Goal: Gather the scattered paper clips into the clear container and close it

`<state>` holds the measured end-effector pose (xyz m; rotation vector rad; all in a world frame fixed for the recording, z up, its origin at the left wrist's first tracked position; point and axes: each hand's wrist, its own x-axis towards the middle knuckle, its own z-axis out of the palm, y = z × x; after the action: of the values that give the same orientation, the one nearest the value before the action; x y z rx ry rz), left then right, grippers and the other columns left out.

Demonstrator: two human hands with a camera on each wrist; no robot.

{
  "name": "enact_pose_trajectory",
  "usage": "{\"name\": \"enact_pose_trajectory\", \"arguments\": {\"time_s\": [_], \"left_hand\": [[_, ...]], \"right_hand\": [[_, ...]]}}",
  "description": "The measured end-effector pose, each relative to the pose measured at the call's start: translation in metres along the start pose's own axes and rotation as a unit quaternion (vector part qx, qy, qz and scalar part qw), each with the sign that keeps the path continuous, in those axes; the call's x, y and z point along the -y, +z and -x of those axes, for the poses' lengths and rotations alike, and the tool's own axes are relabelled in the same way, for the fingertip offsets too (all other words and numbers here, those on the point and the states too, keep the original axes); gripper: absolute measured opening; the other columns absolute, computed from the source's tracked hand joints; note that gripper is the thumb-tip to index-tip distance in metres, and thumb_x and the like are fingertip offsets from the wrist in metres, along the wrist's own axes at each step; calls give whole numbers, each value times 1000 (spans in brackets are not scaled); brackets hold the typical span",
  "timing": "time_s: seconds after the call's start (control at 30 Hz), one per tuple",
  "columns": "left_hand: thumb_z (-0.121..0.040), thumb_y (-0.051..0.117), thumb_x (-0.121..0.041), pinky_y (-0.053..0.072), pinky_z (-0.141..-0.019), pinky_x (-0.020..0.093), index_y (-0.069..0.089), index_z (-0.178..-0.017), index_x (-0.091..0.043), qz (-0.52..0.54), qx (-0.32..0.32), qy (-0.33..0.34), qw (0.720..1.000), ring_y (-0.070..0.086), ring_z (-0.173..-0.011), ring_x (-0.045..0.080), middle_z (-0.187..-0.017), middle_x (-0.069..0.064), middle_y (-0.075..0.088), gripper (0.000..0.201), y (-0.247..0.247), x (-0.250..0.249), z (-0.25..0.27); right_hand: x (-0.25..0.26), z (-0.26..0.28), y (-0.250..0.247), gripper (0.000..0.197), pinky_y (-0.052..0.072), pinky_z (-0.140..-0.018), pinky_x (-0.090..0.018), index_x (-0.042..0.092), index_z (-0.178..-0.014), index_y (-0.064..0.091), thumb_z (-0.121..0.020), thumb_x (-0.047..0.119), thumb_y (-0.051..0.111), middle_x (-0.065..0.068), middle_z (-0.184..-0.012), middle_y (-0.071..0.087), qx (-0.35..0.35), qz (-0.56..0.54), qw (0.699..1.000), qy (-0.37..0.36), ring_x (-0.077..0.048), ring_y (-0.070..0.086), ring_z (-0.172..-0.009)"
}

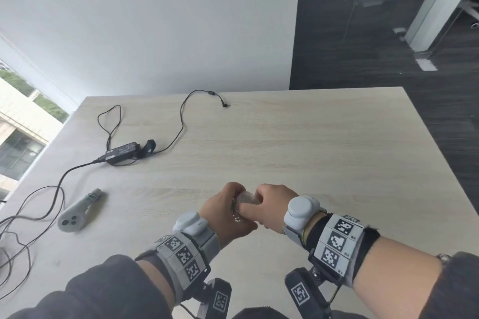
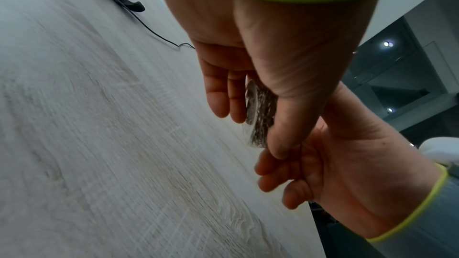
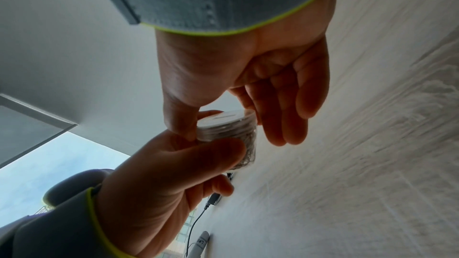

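A small clear round container packed with silver paper clips is held between both hands above the near middle of the light wooden table. My left hand grips its lower body, thumb across the front. My right hand pinches the clear lid on top with thumb and forefinger; its other fingers hang loose. No loose clips show on the table.
A black power adapter with its long cable lies at the back left. A white handheld controller rests at the near left. Dark floor lies beyond the table's right edge.
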<state>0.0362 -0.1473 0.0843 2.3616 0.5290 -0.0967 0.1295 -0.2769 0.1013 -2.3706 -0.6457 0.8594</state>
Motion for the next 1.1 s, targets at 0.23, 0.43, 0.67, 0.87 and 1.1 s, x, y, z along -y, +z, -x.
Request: {"name": "enact_pose_trajectory", "arguments": {"time_s": [0.23,0.43,0.67,0.87,1.1], "left_hand": [[-56,80,-40,51,-66,27,47,-113,-32,-44,8,13,999,60,-79,8,-97,-12,63,66,2,16,7],[-62,80,-39,52,-72,31,43,-123,-31,-75,40,38,996,60,-85,11,-106,-13,61,72,1,28,18],[-61,81,-41,51,-84,30,36,-134,-36,-65,87,13,994,60,-100,12,-122,-11,58,86,-3,54,30],[-71,75,-48,45,-83,19,36,-137,-38,-31,99,-22,994,56,-103,1,-133,-15,49,77,-20,103,59],[-80,65,-51,51,-85,25,48,-124,-40,-12,72,-47,996,57,-98,-3,-115,-21,57,49,-59,154,83]], "right_hand": [[-3,4,17,40,49,-61,-32,30,-80,55,-61,64,59,7,-78,66,53,-20,998,-6,-15,63,-69],[0,8,33,38,59,-64,-38,21,-81,61,-60,53,62,-1,-74,74,86,-99,991,42,-22,72,-73],[6,9,66,37,60,-64,-37,19,-95,62,-71,47,65,-4,-84,74,114,-151,980,67,-21,72,-77],[0,-3,109,53,50,-72,-34,25,-106,40,-65,48,64,3,-106,54,96,132,986,34,-21,58,-85],[2,3,135,57,52,-78,-37,27,-114,37,-68,47,66,-1,-118,45,83,229,966,84,-26,57,-93]]}}
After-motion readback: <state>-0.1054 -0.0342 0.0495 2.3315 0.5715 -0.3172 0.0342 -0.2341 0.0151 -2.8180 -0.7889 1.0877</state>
